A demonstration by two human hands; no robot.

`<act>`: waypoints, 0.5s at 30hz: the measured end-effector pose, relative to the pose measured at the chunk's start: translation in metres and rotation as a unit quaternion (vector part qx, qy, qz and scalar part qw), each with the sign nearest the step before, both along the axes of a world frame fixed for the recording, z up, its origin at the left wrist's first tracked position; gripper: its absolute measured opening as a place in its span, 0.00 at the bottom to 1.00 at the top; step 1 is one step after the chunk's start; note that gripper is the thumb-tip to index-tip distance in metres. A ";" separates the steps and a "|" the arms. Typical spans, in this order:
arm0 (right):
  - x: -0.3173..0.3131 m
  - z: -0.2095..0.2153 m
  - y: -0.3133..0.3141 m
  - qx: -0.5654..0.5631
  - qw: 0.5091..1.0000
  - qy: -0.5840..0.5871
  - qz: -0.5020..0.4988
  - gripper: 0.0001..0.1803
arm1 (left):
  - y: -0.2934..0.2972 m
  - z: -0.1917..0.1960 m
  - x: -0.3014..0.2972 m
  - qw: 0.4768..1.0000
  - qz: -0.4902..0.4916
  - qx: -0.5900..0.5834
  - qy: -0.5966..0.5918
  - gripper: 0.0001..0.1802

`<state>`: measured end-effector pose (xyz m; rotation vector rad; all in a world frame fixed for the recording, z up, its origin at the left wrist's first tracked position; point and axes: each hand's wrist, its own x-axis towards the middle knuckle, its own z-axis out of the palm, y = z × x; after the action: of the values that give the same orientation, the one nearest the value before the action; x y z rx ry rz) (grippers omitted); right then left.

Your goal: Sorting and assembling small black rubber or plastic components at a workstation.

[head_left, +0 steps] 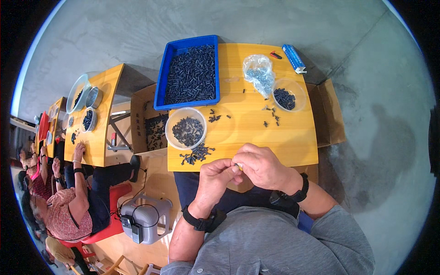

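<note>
Just off the table's near edge, my left hand (216,178) and my right hand (262,167) meet with fingertips pinched together. Between them shows a tiny dark piece (236,164); the fingers cover most of it. A spot of yellow and white shows by the fingertips, too small to make out. Nearest to my left hand is a loose pile of small black parts (196,155) on the yellow table (256,144). Behind that pile stands a clear round tub (167,130) holding more small black and grey parts.
A blue tray (160,94) full of black cylindrical parts overhangs the table's far left. Farther right are a bag of small metallic pieces (259,73), a clear tub (300,97), a blue box (293,57) and a red-black tool (276,55). Cardboard boxes (331,112) flank the table; people sit leftward.
</note>
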<state>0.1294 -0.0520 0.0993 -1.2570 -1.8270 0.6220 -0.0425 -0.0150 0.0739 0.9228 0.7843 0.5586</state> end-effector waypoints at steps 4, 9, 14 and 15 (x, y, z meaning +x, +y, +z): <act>0.002 0.000 0.000 -0.013 1.000 0.021 -0.009 0.05 | 0.000 0.000 0.002 1.000 0.000 0.027 0.003 0.07; 0.006 0.001 0.005 -0.012 0.998 0.061 0.006 0.09 | 0.000 -0.002 0.004 1.000 0.016 0.012 -0.025 0.07; 0.008 0.006 0.000 -0.074 0.981 0.171 -0.052 0.05 | 0.000 -0.002 0.004 0.999 0.024 0.021 -0.032 0.06; 0.009 0.007 -0.002 -0.158 0.956 0.236 -0.075 0.04 | -0.001 -0.003 0.003 0.998 0.034 0.041 -0.029 0.06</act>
<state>0.1385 -0.0541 0.1068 -1.2969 -1.2584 1.0578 -0.0391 -0.0158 0.0704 0.9546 0.7466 0.6781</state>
